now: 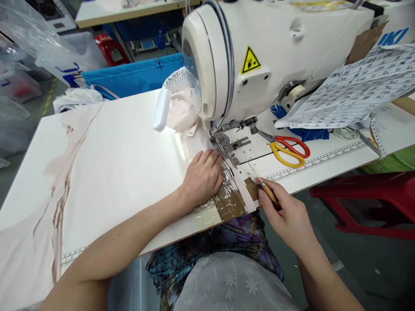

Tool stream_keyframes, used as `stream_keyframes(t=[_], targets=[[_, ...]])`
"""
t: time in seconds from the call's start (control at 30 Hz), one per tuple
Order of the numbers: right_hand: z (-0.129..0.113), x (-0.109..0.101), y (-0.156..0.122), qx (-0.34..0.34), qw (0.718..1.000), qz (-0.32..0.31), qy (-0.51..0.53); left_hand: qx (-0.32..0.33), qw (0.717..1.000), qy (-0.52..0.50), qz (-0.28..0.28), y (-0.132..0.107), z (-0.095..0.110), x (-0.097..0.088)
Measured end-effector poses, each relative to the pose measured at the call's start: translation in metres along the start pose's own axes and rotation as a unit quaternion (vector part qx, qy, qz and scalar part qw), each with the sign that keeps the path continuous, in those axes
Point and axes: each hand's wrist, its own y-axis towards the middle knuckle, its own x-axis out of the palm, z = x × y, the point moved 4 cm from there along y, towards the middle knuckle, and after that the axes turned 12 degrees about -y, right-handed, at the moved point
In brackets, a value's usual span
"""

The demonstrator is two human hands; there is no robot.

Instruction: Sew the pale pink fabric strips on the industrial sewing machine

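My right hand (285,216) is closed around the wooden handle of an awl (269,193). Its thin metal tip points toward the sewing machine's needle area. My left hand (203,177) rests on the table just left of the presser foot (223,140), fingers curled together and their tips hidden. A pale pink fabric strip (244,190) runs from the table's front edge through a metal guide (229,172) toward the foot. Brown tape (227,201) covers the table beside it. Pale pink fabric (183,112) with white lace bunches behind the needle.
The white sewing machine (279,52) rises over the work. Red-and-yellow-handled scissors (288,151) lie right of the needle plate, near a ruler strip (317,160). Printed sheets (353,90) hang at the right. More pink fabric (61,207) drapes over the left tabletop. A red stool (366,203) stands at right.
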Motion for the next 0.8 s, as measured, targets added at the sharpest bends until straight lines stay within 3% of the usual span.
stream_keyframes(t=[0.23,0.37,0.5,0.8], targets=[[-0.022,0.004,0.009,-0.010,0.998,0.009,0.067,-0.021,0.999,-0.021,0.013,0.004,-0.009,0.002],[-0.040,0.016,0.022,-0.099,0.994,0.012,0.034,-0.043,0.999,-0.021,0.006,0.007,-0.013,0.001],[-0.054,0.031,0.034,-0.191,0.979,0.053,-0.041,-0.033,0.999,-0.038,0.006,0.008,-0.016,0.001],[-0.063,0.044,0.047,-0.179,0.966,0.081,-0.167,-0.030,0.998,-0.061,0.009,0.008,-0.019,0.000]])
